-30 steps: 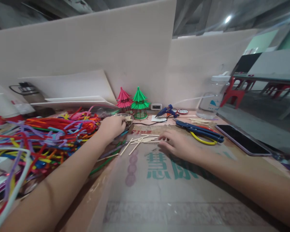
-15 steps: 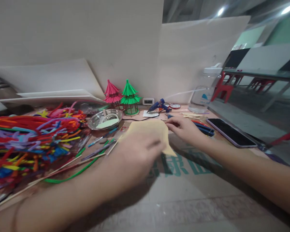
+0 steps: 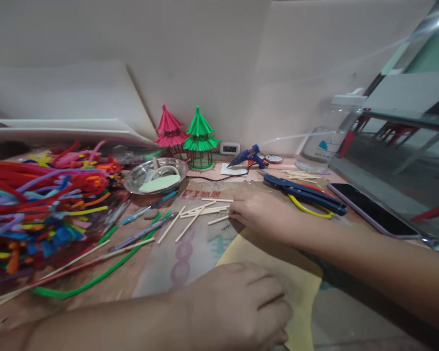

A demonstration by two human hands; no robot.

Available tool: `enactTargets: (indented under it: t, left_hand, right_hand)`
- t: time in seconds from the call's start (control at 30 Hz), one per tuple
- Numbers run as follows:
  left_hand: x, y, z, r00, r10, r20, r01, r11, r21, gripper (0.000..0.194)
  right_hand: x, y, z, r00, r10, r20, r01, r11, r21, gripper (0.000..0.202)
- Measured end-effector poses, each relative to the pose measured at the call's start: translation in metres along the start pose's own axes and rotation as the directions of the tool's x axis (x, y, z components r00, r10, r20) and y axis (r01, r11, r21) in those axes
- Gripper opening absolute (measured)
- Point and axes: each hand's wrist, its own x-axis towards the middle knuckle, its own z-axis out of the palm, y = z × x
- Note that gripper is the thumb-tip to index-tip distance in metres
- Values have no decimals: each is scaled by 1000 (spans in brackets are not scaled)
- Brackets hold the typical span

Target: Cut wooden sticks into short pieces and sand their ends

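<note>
My left hand [image 3: 241, 304] is closed over a yellow sheet of paper [image 3: 296, 280], close to the front of the table; its fingertips are turned under and mostly hidden. Beyond the sheet, my right hand [image 3: 258, 214] has its fingers pinched together at the ends of several short wooden sticks [image 3: 205, 210]. One stick seems to be between those fingertips, though the hand partly covers it. The sticks lie loosely on a clear plastic film [image 3: 168, 268]. Blue-handled pliers [image 3: 303, 192] rest just past my right wrist.
Colourful pipe cleaners [image 3: 47, 204] are heaped at left. A metal bowl [image 3: 129, 183], a pink model pavilion [image 3: 168, 129], a green model pavilion [image 3: 200, 141] and a blue glue gun [image 3: 247, 156] stand behind. A phone [image 3: 373, 207] and a water bottle [image 3: 327, 141] are at right.
My left hand has drawn the yellow sheet towards me, uncovering the wooden sticks. My right hand has moved from the sheet's far corner to the sticks. The view has shifted slightly.
</note>
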Motion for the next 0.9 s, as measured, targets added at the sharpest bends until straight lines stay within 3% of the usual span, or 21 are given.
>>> enactTargets:
  t: [0.07, 0.13, 0.17, 0.23, 0.3, 0.37, 0.43, 0.57, 0.67, 0.73, 0.8, 0.9]
  left_hand:
    - [0, 1, 2, 996, -84, 8, 84, 996, 34, 35]
    - [0, 2, 1, 988, -154, 31, 153, 988, 32, 40]
    - [1, 2, -1, 983, -178, 42, 177, 984, 19, 39]
    - [2, 2, -5, 976, -205, 66, 207, 978, -15, 38]
    - [3, 1, -8, 972, -214, 98, 219, 975, -41, 37]
    - [4, 0, -8, 968, -226, 111, 233, 971, -58, 38]
    - [5, -3, -3, 967, -243, 83, 249, 966, -74, 37]
    - [4, -12, 14, 981, -191, -44, 186, 977, -101, 36]
    - [3, -17, 22, 980, -144, -139, 132, 987, -93, 36]
    - [3, -16, 22, 976, -118, -181, 106, 992, -72, 35]
    - [3, -9, 19, 974, -152, -167, 147, 988, -42, 32]
    - [4, 4, 11, 963, -250, -98, 252, 968, 5, 24]
  right_hand:
    - [-5, 1, -5, 997, 52, -58, -48, 997, 68, 11]
    - [-15, 2, -13, 981, 177, -78, -141, 932, 334, 4]
    - [-22, 3, -16, 966, 252, -47, -189, 825, 533, 3]
    - [-38, 5, -19, 929, 360, 89, -252, 437, 863, 14]
    - [-55, 7, -18, 890, 404, 212, -251, 46, 967, 24]
    - [-68, 7, -14, 868, 425, 255, -211, -149, 966, 31]
    - [-73, 6, -10, 871, 425, 247, -170, -211, 963, 33]
    - [-70, 2, -5, 888, 400, 225, -136, -237, 962, 35]
    - [-69, 0, -3, 891, 400, 214, -148, -188, 971, 39]
    - [-71, -3, -3, 880, 433, 194, -183, -68, 981, 42]
    - [-75, -6, -4, 874, 461, 152, -226, 109, 968, 43]
    - [-80, -11, -7, 911, 409, 54, -240, 419, 876, 28]
